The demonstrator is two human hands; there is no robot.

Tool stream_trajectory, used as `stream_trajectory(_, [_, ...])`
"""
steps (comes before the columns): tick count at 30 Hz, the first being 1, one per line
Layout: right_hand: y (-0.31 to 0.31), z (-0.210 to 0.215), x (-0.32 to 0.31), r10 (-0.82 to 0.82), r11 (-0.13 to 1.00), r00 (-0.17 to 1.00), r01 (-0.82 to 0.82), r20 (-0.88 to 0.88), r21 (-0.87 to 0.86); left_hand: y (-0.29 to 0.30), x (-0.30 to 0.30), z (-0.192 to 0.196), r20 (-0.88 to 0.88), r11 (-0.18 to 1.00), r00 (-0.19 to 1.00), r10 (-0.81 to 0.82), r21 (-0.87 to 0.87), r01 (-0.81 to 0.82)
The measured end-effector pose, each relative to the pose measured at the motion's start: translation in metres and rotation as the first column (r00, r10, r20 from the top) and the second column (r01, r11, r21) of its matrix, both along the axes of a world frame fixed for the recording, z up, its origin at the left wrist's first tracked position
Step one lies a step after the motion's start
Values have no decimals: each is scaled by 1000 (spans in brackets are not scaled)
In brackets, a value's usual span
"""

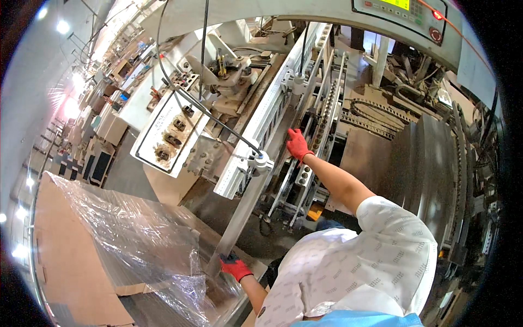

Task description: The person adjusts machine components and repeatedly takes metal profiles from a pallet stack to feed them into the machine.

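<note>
A long, narrow grey board (248, 210) slants through the machine, from the plastic-wrapped stack at lower left up under a white clamp beam. My left hand (235, 267), in a red glove with dark fingertips, is closed on the board's near end. Farther up, my right hand (298, 146), also red-gloved, has its fingers bent at the board's right edge; their undersides are hidden. Two white round-bodied clamps (260, 163) sit along the white slotted beam (239, 171), just left of the board. To the right of my right hand runs a rail with a row of round holes (327, 117).
Cardboard and clear plastic film (158, 245) cover a stack at lower left. A white panel with dark knobs (171, 133) stands left of the beam. Overhead is a control panel (403, 13) with a lit screen. Black cables (204, 54) hang in front. Dark curved sheeting (425, 163) lies right.
</note>
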State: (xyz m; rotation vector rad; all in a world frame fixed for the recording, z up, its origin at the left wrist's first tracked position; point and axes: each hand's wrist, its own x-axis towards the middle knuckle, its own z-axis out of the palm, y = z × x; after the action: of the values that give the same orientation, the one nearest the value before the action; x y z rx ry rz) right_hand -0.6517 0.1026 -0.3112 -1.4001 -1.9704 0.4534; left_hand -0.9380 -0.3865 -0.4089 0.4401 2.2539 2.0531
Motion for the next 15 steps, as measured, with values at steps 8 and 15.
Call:
stream_trajectory(8, [3, -12, 1, -44, 996, 965, 24, -257, -83, 0, 5, -3, 92, 999, 995, -28, -34, 32])
stream_trajectory(15, [4, -15, 2, -18, 997, 972, 1, -234, -76, -6, 13, -5, -458, 653, 876, -152, -712, -259])
